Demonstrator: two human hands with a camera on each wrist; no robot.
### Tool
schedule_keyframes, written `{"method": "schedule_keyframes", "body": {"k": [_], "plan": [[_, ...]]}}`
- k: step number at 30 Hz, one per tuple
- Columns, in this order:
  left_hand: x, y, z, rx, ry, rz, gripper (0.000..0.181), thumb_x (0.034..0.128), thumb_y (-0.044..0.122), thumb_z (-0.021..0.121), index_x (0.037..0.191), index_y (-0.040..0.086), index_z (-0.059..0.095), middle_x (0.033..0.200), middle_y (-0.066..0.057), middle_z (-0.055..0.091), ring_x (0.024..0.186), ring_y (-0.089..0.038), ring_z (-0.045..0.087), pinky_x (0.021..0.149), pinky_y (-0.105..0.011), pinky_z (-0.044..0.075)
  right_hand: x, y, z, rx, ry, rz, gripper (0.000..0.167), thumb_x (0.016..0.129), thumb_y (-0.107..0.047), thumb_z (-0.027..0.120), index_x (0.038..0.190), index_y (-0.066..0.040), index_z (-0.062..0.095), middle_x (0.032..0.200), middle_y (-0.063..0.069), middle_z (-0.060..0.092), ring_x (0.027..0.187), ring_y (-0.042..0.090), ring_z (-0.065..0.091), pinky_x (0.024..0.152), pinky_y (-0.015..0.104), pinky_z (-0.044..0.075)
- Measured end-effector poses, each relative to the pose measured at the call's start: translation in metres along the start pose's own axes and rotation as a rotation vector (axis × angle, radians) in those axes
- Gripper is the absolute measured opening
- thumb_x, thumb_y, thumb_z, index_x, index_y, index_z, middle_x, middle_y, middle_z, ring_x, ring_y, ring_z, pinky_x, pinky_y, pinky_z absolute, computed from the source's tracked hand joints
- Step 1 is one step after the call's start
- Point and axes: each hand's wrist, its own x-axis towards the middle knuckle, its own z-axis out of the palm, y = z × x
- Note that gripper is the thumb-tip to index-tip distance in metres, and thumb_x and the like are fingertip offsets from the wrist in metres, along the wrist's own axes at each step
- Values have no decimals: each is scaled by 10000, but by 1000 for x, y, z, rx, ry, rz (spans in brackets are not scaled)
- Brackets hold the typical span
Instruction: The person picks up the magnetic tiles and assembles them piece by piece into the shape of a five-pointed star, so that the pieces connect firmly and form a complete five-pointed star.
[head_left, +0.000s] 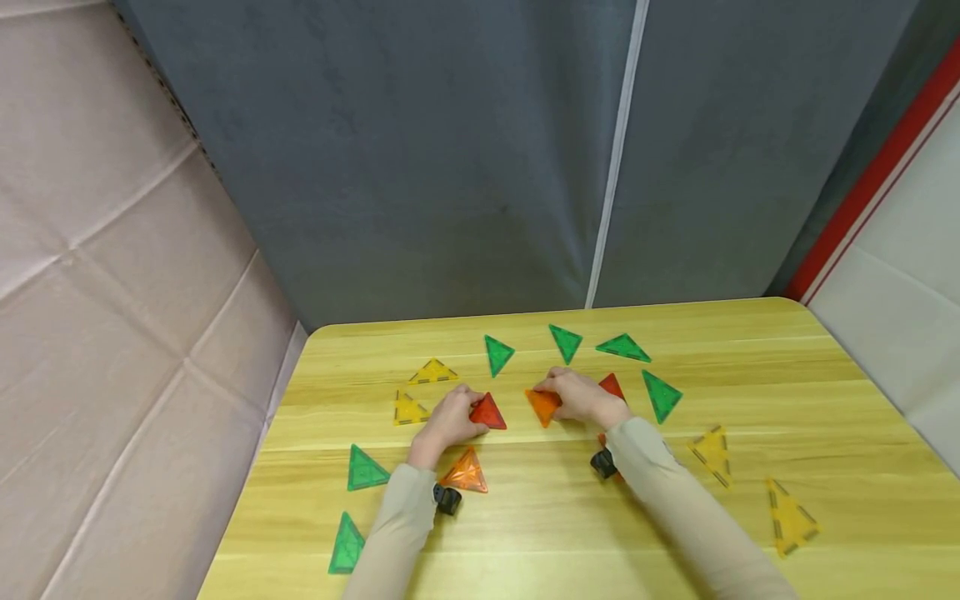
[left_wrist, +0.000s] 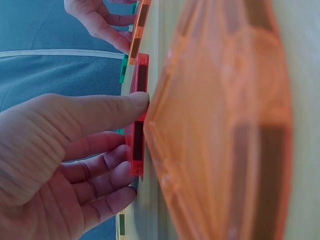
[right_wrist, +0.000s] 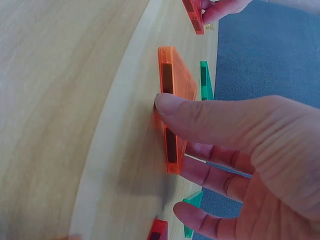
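Observation:
Translucent triangular magnetic tiles lie about the wooden table. My left hand (head_left: 452,417) pinches a red triangle tile (head_left: 489,412) near the middle; in the left wrist view the thumb presses the edge of that red tile (left_wrist: 139,115), fingers behind it. An orange tile (head_left: 467,472) lies just below this hand. To the right, my right hand (head_left: 579,395) grips another orange triangle tile (head_left: 542,406). Seen from the right wrist, thumb and fingers hold that orange tile (right_wrist: 175,110) by its edge, slightly tilted. A second red tile (head_left: 612,387) is partly hidden behind the right hand.
Several green tiles (head_left: 566,342) lie along the back, with more green tiles (head_left: 364,469) at the left. Yellow tiles (head_left: 432,372) are at the back left, and others (head_left: 792,517) at the right. An orange tile (head_left: 602,439) is mostly covered by the right wrist. A grey curtain (head_left: 450,167) hangs behind.

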Motion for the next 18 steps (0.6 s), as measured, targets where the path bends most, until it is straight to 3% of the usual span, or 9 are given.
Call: {"method": "schedule_keyframes", "body": {"k": [18], "plan": [[4,-1,2,12,-32,6,534,754,153,783,1216,-41,598,988,-100,562,781,-166,480,688,-282,430,10,-1,-2,-46,-5,-10,457,767,-37,753,1206,-98,647,1053,92,546,894,220,506,783,352,471]]}}
